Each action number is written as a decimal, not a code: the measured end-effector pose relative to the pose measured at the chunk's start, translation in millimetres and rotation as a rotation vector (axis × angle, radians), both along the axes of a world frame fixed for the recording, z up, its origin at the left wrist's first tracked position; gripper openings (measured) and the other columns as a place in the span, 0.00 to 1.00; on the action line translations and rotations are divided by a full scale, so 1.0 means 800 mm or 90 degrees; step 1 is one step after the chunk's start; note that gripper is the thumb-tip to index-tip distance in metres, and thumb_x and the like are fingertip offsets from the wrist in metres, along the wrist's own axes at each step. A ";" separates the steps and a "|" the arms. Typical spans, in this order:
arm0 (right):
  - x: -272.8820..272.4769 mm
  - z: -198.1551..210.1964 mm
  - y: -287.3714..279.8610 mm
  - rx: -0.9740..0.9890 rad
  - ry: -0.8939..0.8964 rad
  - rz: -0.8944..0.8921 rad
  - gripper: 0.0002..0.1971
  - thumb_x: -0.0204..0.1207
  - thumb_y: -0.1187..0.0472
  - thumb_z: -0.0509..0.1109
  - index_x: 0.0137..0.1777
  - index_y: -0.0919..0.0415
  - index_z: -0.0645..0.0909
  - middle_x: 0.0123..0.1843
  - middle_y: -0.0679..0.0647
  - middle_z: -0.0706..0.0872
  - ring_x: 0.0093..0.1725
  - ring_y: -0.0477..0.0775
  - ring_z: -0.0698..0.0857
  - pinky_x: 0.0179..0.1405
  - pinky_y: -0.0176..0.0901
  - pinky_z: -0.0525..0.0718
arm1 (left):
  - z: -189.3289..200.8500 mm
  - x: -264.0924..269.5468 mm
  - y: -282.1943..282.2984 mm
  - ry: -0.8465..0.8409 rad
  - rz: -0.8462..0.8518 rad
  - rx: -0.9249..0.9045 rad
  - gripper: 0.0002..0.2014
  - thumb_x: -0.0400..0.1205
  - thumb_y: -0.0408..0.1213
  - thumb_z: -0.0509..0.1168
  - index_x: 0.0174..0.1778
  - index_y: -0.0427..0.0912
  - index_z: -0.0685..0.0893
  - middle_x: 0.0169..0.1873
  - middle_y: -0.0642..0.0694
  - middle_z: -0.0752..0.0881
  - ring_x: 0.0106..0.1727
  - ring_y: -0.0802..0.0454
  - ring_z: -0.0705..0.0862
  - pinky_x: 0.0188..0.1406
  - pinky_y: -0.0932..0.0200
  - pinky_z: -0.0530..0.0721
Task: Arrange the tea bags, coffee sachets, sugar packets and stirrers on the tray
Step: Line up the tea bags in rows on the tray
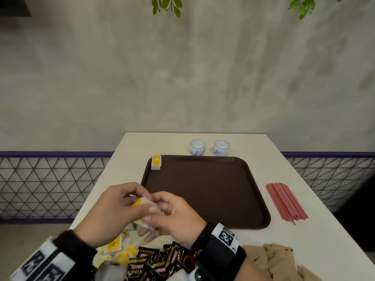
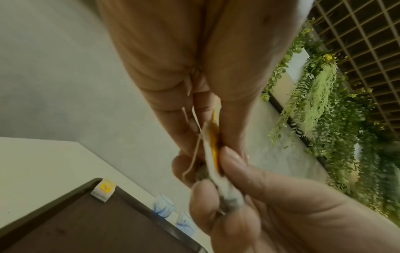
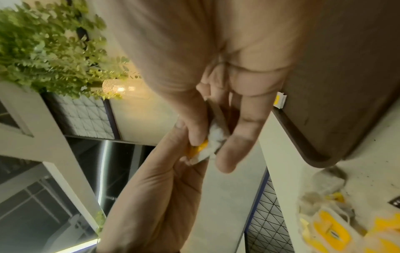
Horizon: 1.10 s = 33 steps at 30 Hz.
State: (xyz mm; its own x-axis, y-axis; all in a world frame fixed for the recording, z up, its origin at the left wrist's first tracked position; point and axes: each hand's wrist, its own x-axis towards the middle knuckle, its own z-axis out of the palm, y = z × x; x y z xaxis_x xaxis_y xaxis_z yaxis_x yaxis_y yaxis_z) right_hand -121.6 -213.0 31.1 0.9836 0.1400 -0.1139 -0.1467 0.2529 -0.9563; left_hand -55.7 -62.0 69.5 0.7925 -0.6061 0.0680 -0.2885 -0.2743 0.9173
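Observation:
Both hands hold one tea bag [image 1: 137,204] with a yellow tag in the air, just left of the brown tray [image 1: 203,195]. My left hand [image 1: 143,200] pinches its tag end and my right hand [image 1: 155,209] pinches the pouch end. The left wrist view shows the bag [image 2: 213,154] edge-on with its string hanging loose. In the right wrist view, the bag [image 3: 207,145] sits between both sets of fingertips. Another tea bag [image 1: 156,162] lies in the tray's far left corner. Loose tea bags [image 1: 117,248], black coffee sachets [image 1: 158,260], brown sugar packets [image 1: 274,258] and red stirrers [image 1: 286,201] lie on the table.
Two small white and blue cups [image 1: 197,147] [image 1: 221,148] stand behind the tray's far edge. The white table [image 1: 304,236] ends close on the left, with a wire mesh railing [image 1: 50,183] beyond it. A grey wall rises behind.

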 end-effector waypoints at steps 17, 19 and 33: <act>0.013 0.003 -0.046 0.083 -0.019 -0.126 0.06 0.79 0.72 0.67 0.54 0.67 0.76 0.44 0.67 0.89 0.37 0.58 0.90 0.35 0.43 0.89 | -0.011 0.020 -0.041 0.162 0.014 -0.135 0.10 0.75 0.42 0.69 0.41 0.37 0.83 0.33 0.44 0.86 0.35 0.49 0.81 0.41 0.58 0.82; 0.013 0.004 -0.048 0.076 -0.017 -0.129 0.05 0.79 0.72 0.67 0.53 0.67 0.77 0.44 0.66 0.89 0.38 0.59 0.90 0.35 0.43 0.89 | -0.009 0.019 -0.043 0.190 -0.007 -0.142 0.11 0.75 0.46 0.67 0.41 0.40 0.84 0.33 0.47 0.86 0.35 0.54 0.82 0.39 0.62 0.83; 0.021 -0.002 -0.050 0.049 -0.009 -0.096 0.14 0.78 0.74 0.68 0.62 0.69 0.75 0.50 0.65 0.89 0.40 0.59 0.90 0.35 0.43 0.89 | -0.018 0.044 -0.046 0.245 0.044 -0.273 0.11 0.74 0.24 0.71 0.50 0.38 0.83 0.38 0.42 0.85 0.39 0.51 0.87 0.36 0.63 0.86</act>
